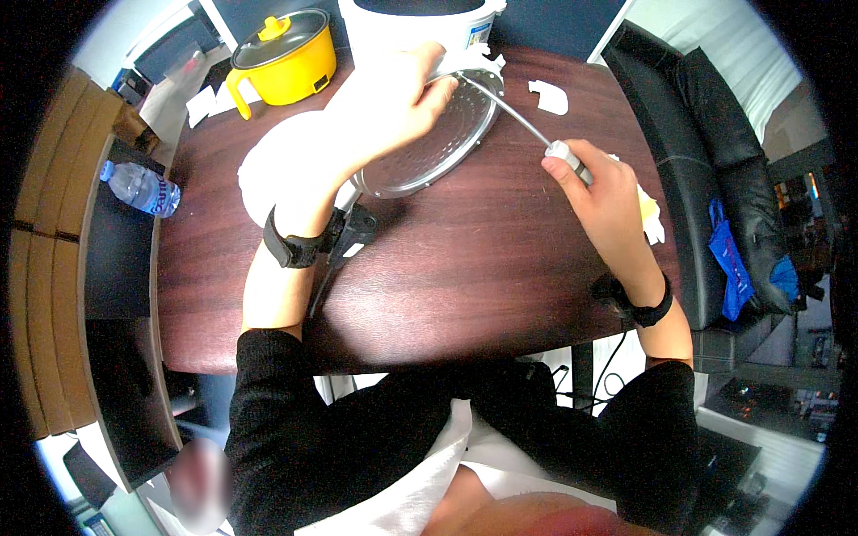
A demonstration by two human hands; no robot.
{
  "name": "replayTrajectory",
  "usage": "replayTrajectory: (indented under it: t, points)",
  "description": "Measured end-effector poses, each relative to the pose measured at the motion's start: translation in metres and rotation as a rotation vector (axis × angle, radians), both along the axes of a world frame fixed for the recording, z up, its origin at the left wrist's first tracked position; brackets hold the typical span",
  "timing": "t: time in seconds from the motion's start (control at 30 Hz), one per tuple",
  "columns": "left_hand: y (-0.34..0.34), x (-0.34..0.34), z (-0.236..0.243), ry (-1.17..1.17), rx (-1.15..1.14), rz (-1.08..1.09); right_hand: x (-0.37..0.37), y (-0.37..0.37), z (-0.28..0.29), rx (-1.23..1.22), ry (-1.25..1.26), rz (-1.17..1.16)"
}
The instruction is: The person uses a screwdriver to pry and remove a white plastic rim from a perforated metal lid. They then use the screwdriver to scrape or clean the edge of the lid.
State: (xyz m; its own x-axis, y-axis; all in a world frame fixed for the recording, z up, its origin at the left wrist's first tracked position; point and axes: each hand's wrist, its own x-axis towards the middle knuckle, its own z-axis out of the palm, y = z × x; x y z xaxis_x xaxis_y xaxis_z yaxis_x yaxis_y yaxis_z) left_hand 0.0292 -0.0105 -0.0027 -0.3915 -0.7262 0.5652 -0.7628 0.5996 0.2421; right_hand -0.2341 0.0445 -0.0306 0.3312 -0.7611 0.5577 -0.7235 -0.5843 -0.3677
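Left hand (pixel 393 103) grip clenched on far rim of perforated steamer tray (pixel 438 138), tilted, near table (pixel 500 259) far edge. Right hand (pixel 601 192) grip grasping hose handle (pixel 568 159); metal hose (pixel 518 114) runs diagonally from handle to tray rim.

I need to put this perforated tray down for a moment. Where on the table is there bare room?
The widest bare patch of the table lies along the near edge, between the left hand and the right hand. The far side is crowded: yellow pot, white bucket, paper scraps and the perforated tray.
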Motion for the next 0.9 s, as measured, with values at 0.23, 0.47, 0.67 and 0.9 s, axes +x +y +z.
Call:
replayTrajectory:
  t: [0.23, 0.47, 0.67, 0.9]
  points:
    - [0.001, -0.001, 0.003, -0.052, 0.026, 0.036, 0.006, 0.0, 0.003, 0.155, -0.087, 0.034]
    - [0.002, -0.002, -0.001, -0.023, -0.023, 0.031, 0.012, 0.01, 0.006, 1.323, -0.862, 0.253]
    - [0.001, -0.002, 0.009, -0.01, 0.12, -0.002, 0.0, -0.001, -0.008, 0.28, -0.192, 0.065]
    - [0.004, -0.001, 0.007, -0.046, 0.064, 0.047, 0.005, 0.0, 0.021, -0.187, 0.228, -0.168]
